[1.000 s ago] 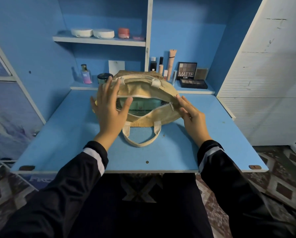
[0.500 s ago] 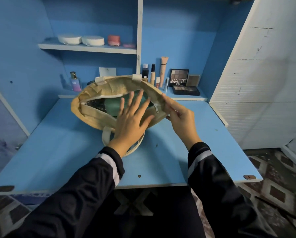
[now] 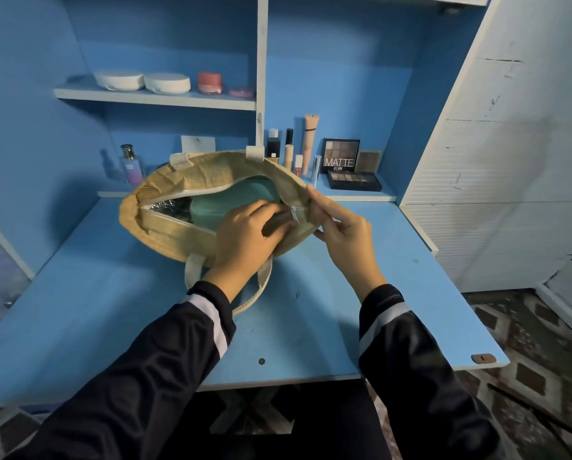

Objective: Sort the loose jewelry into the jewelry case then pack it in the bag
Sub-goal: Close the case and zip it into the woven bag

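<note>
Moved in since a moment ago: left hand (image 3: pixel 245 232), from lying flat with fingers spread on the bag front to curling down at the zipper pull (image 3: pixel 294 214). Looks pinched on the pull, but cannot tell for sure, fingertips hidden. Right hand (image 3: pixel 341 224) clamped on the end of the bag (image 3: pixel 165 227), holding the cloth tight by the zipper's end. Jewelry case (image 3: pixel 235 202), green, already inside the bag, peeking out of the open mouth. Bag tipped up on the desk (image 3: pixel 95 293), mouth wide, something shiny inside beside the case.

Could go wrong: zipper catching on the case where it sticks up, or biting the soft cloth if the right hand lets go. Could also slide the whole bag along the desk toward the bottles (image 3: pixel 288 146) behind and knock them over.
</note>
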Demonstrator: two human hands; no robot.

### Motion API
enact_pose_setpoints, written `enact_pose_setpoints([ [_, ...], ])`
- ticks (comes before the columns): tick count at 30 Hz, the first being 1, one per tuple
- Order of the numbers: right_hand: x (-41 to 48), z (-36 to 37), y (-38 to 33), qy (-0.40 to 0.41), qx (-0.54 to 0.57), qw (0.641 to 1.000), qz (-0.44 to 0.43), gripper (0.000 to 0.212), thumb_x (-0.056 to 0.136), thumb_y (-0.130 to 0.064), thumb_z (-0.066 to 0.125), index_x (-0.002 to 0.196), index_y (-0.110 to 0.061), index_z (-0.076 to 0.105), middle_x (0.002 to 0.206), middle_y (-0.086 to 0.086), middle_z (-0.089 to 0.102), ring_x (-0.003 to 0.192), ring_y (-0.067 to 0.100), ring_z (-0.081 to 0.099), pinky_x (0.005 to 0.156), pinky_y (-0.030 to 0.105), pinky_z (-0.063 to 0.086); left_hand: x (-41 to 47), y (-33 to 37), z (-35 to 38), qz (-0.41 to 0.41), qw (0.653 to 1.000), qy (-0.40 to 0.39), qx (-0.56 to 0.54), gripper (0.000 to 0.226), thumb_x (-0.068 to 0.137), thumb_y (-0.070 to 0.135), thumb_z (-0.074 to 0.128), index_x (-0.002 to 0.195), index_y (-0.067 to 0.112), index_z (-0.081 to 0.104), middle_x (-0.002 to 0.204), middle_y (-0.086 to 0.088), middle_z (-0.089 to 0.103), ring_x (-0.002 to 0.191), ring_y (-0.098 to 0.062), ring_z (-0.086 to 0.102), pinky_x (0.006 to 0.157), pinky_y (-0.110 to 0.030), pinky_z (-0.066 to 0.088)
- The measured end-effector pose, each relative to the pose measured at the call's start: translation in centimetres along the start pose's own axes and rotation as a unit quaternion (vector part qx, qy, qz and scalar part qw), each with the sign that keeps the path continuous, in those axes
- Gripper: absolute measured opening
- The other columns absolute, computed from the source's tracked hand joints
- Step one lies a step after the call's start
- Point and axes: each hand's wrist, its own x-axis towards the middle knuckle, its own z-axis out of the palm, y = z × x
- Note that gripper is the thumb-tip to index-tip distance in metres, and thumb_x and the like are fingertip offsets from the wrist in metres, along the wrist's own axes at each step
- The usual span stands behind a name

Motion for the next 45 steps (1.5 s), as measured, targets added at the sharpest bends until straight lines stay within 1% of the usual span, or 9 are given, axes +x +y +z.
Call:
enact_pose_setpoints([
  [5, 0.1, 0.0, 0.7, 0.002, -0.026, 1.0, -0.011, 0.039, 0.099, -0.008, 0.049, 0.127, -0.029, 0.064, 0.128, 0.004, 0.065, 0.117, 0.018, 0.062, 0.095, 0.042, 0.054, 0.4, 0.7, -0.1, -0.034, 0.999, -0.008, 0.0, 0.04, 0.081, 0.062, 0.066, 0.095, 0.024, 0.072, 0.09, 0.008, 0.073, 0.082, -0.017, 0.067, 0.068, -0.033, 0.052],
  [14, 0.2, 0.1, 0.5, 0.005, -0.046, 0.998, -0.033, 0.041, 0.097, -0.008, 0.049, 0.123, -0.037, 0.064, 0.13, 0.004, 0.063, 0.12, 0.016, 0.06, 0.094, 0.042, 0.055, 0.7, 0.6, -0.9, -0.093, 0.992, -0.057, -0.069, 0.021, 0.084, 0.036, 0.072, 0.102, 0.023, 0.073, 0.097, 0.007, 0.074, 0.089, -0.014, 0.067, 0.074, -0.035, 0.055],
  [17, 0.1, 0.0, 0.5, 0.001, -0.059, 0.997, -0.059, 0.04, 0.098, -0.004, 0.05, 0.126, -0.029, 0.064, 0.135, 0.005, 0.059, 0.122, 0.014, 0.057, 0.092, 0.038, 0.056, 0.8, 0.1, -0.9, -0.102, 0.989, -0.061, -0.087, 0.018, 0.087, 0.023, 0.069, 0.104, 0.023, 0.075, 0.097, 0.007, 0.075, 0.089, -0.012, 0.068, 0.076, -0.036, 0.056],
  [27, 0.0, 0.0, 0.9, -0.001, -0.074, 0.995, -0.072, 0.042, 0.096, 0.003, 0.048, 0.125, -0.023, 0.065, 0.137, 0.009, 0.055, 0.124, 0.018, 0.055, 0.093, 0.04, 0.055, 1.1, -0.3, -0.5, -0.136, 0.98, -0.095, -0.112, 0.021, 0.087, 0.038, 0.072, 0.101, 0.023, 0.073, 0.095, 0.01, 0.075, 0.089, -0.01, 0.068, 0.08, -0.035, 0.056],
  [33, 0.1, -0.2, 1.3, -0.011, -0.107, 0.988, -0.11, 0.039, 0.095, -0.002, 0.05, 0.12, -0.026, 0.068, 0.137, 0.005, 0.057, 0.124, 0.019, 0.056, 0.094, 0.043, 0.054, 0.9, -0.1, -0.6, -0.115, 0.983, -0.093, -0.112, 0.013, 0.091, 0.03, 0.069, 0.101, 0.023, 0.072, 0.094, 0.01, 0.074, 0.088, -0.009, 0.067, 0.079, -0.034, 0.055],
  [38, 0.0, 0.1, 0.3, 0.003, -0.13, 0.987, -0.097, 0.033, 0.094, -0.007, 0.06, 0.124, -0.019, 0.066, 0.133, 0.004, 0.058, 0.119, 0.014, 0.058, 0.09, 0.02, 0.053, 0.4, -0.2, -0.9, -0.111, 0.983, -0.062, -0.133, 0.013, 0.089, 0.02, 0.07, 0.102, 0.018, 0.075, 0.094, 0.007, 0.074, 0.086, -0.006, 0.066, 0.079, -0.027, 0.054],
  [40, 0.2, 0.1, 0.2, 0.003, -0.134, 0.986, -0.095, 0.033, 0.093, -0.009, 0.064, 0.124, -0.02, 0.066, 0.132, 0.005, 0.06, 0.119, 0.014, 0.058, 0.087, 0.014, 0.05, 0.3, -0.1, -1.0, -0.112, 0.982, -0.04, -0.145, 0.012, 0.087, 0.017, 0.072, 0.099, 0.016, 0.076, 0.092, 0.005, 0.074, 0.083, -0.003, 0.064, 0.077, -0.018, 0.052],
  [42, 0.3, 0.1, 0.3, 0.001, -0.145, 0.985, -0.095, 0.034, 0.09, -0.011, 0.067, 0.124, -0.02, 0.067, 0.13, 0.005, 0.06, 0.118, 0.013, 0.058, 0.087, 0.012, 0.049, 0.2, 0.0, -1.2, -0.118, 0.979, -0.026, -0.167, 0.012, 0.085, 0.014, 0.074, 0.097, 0.014, 0.077, 0.092, 0.004, 0.074, 0.082, 0.003, 0.063, 0.076, -0.008, 0.048],
  [45, 0.4, -0.1, 0.3, -0.005, -0.173, 0.979, -0.107, 0.036, 0.088, -0.013, 0.071, 0.123, -0.02, 0.067, 0.128, 0.005, 0.061, 0.112, 0.013, 0.061, 0.094, 0.016, 0.049, 0.1, 0.1, -1.7, -0.111, 0.975, -0.019, -0.193, 0.011, 0.085, 0.015, 0.076, 0.096, 0.014, 0.078, 0.092, 0.006, 0.074, 0.083, 0.003, 0.065, 0.077, -0.009, 0.048],
])
